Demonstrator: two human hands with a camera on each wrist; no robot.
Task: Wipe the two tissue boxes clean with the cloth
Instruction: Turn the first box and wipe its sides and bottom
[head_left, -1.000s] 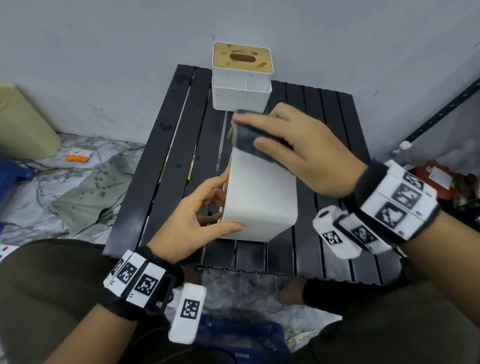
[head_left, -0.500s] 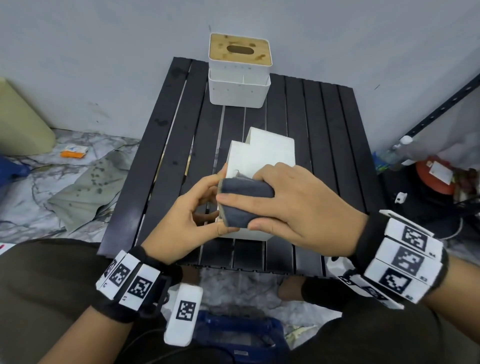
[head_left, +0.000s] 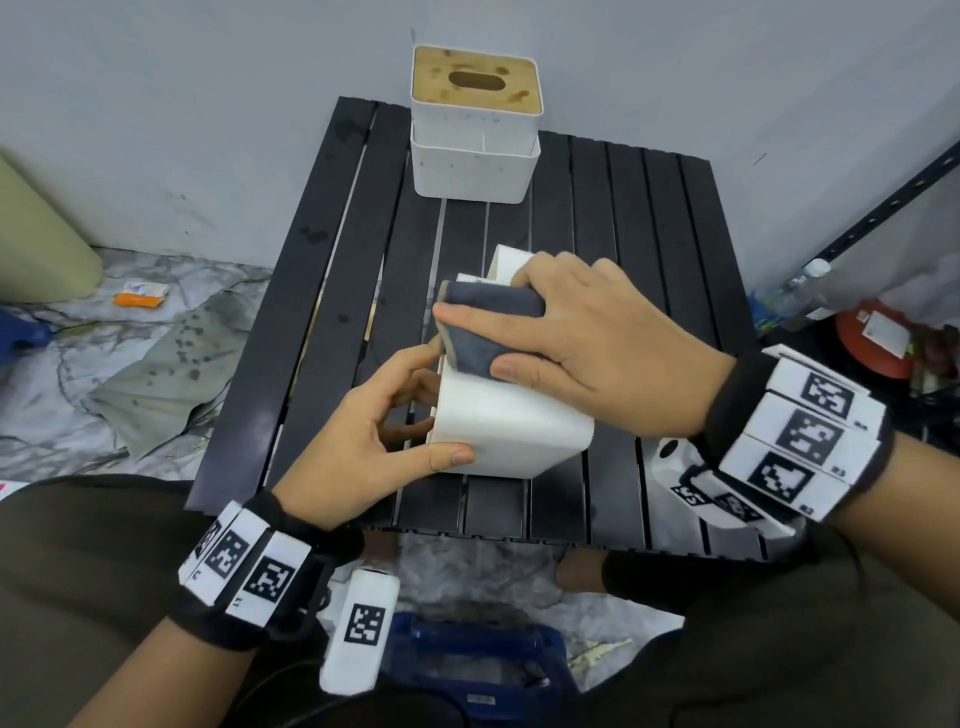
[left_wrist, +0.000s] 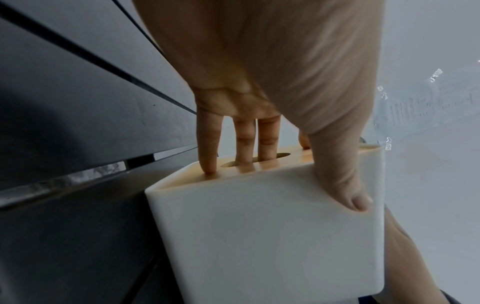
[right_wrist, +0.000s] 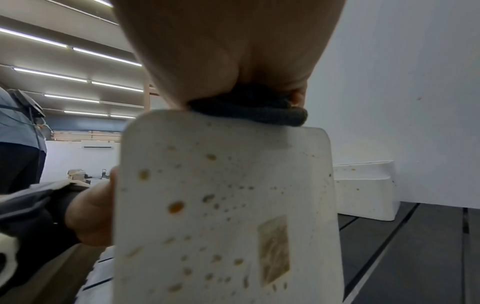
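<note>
Near box (head_left: 511, 431) lies tipped on its side at the front of the bench (head_left: 332, 270), long axis running away from the person toward the wall. Left hand (head_left: 363, 436) steadies it from the left: thumb pressed on the upward white face, two fingers (left_wrist: 269, 139) pushed into the slot of the wooden lid, which faces left. So this hand is clamped on the box, not free.

Right hand (head_left: 587, 343) sits on top, further back, fingers and thumb curled round the folded dark cloth (head_left: 488, 332) and pressing it onto the upward face, toward its left edge. Cloth touches the box; nothing between them.

Right-wrist view shows the box's end face speckled with brown spots and a tan patch. That face points at the right wrist, below and behind the cloth. Judgement: top face is being wiped along the long axis; the spotted end face is not yet done, and reaching it calls for the left hand to turn the box or the right hand to drop the cloth over the near edge.

Far box (head_left: 475, 124) stands upright against the wall, well apart, brown stains on its lid, specks on its side. Untouched by either hand.
</note>
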